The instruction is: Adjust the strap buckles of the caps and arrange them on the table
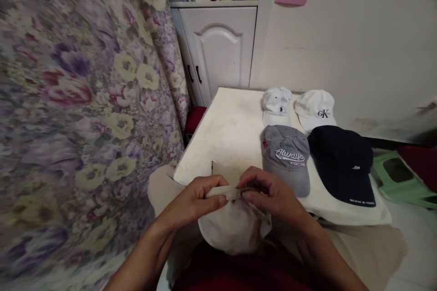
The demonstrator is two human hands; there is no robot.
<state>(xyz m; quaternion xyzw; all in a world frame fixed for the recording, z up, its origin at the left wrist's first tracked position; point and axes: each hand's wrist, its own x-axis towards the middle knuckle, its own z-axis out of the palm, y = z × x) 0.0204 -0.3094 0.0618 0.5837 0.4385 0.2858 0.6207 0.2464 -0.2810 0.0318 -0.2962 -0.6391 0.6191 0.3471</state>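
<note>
A pale beige baseball cap (228, 227) is held over my lap, close to the table's near edge. My left hand (201, 193) pinches the left part of its strap between thumb and fingers. On the other side, my right hand (269, 191) grips the strap's right end near a small round metal piece. Its fingers partly cover what lies between them. Just beyond my right hand, a grey cap (285, 159) with white lettering lies on the white table (218, 132).
Beside the grey cap lies a dark navy cap (343, 163). Behind them are a light cap (276, 107) and a white cap (316, 109) with dark letters. A green stool (391, 182) stands right of the table. A floral curtain (85, 100) hangs at left; a white cabinet (218, 50) stands behind.
</note>
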